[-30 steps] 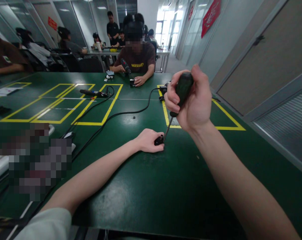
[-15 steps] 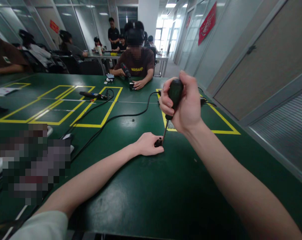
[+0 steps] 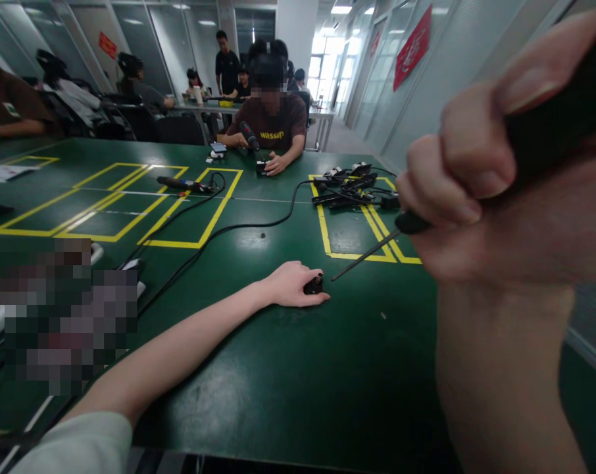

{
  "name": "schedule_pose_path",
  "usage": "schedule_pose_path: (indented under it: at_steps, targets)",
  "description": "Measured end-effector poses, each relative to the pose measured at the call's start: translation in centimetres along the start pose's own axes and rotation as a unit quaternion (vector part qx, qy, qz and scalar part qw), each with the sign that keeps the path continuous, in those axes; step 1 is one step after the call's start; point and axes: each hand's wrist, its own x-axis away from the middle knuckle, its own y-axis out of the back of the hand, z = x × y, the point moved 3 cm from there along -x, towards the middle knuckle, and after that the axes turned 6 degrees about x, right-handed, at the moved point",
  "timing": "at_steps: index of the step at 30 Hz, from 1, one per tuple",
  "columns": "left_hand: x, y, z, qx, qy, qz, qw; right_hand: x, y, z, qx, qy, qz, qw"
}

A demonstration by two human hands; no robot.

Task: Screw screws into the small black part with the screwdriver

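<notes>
My left hand (image 3: 294, 284) rests on the green table, closed around a small black part (image 3: 314, 284) with a short round stub on top. The fingers and thumb hide much of it, so its kind is unclear. Close to the camera on the right, my right hand (image 3: 500, 171) is wrapped round the dark handle of a screwdriver (image 3: 377, 254). The thin metal shaft slants down to the left. Its tip lies just right of the black part, apart from it.
Black cables and connectors (image 3: 354, 185) lie heaped in a yellow-taped area at the right. A black cord (image 3: 239, 228) crosses the green table (image 3: 278, 382) to a dark rod-like tool (image 3: 184, 184). A co-worker (image 3: 271, 122) sits opposite, holding a power tool. Blurred-out items lie at the left.
My right hand has drawn the screwdriver up and right, nearer the camera, and its tip has left the black part. My left hand has stayed almost in place.
</notes>
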Motion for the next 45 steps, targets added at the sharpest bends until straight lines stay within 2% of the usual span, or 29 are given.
schedule_pose_path:
  at_steps: [1, 2, 5, 8, 14, 26, 31, 35, 42, 45]
  targets:
    - [0.0, -0.1, 0.0, -0.003, 0.001, -0.001, 1.000, -0.1, 0.1, -0.3, -0.012, 0.061, -0.023, 0.998]
    - [0.0, -0.2, 0.1, -0.004, 0.005, -0.001, 1.000, -0.3, 0.2, -1.0, -0.018, 0.063, -0.015, 0.998]
    - [-0.1, -0.4, 0.3, 0.000, 0.023, -0.004, 1.000, -0.8, 0.5, -3.2, -0.051, 0.056, 0.031, 0.997]
    - [-0.1, -0.3, 0.3, -0.005, 0.034, -0.006, 0.999, -1.1, 0.8, -5.2, -0.065, 0.041, 0.046, 0.996]
    - [0.2, 0.0, -0.2, -0.009, 0.011, -0.016, 1.000, -1.0, 0.6, -7.1, -0.064, 0.031, 0.037, 0.997]
    - [0.0, -0.2, -0.2, -0.015, 0.010, 0.003, 1.000, -0.9, 0.7, -7.9, -0.079, 0.037, 0.052, 0.995]
    - [-0.1, -0.4, 0.1, -0.005, 0.013, -0.004, 1.000, -0.9, 0.5, -9.2, -0.116, 0.044, 0.019, 0.992]
    - [-0.1, -0.5, 0.1, -0.007, 0.016, -0.006, 1.000, -0.9, 0.4, -10.1, -0.121, 0.012, 0.025, 0.992]
    - [-0.2, -0.8, 0.3, -0.016, 0.017, -0.006, 1.000, -1.2, 0.8, -9.6, -0.113, 0.010, 0.068, 0.991]
    - [-0.1, -0.7, 0.3, -0.018, 0.019, -0.009, 1.000, -1.1, 0.7, -9.0, -0.112, 0.008, 0.045, 0.993]
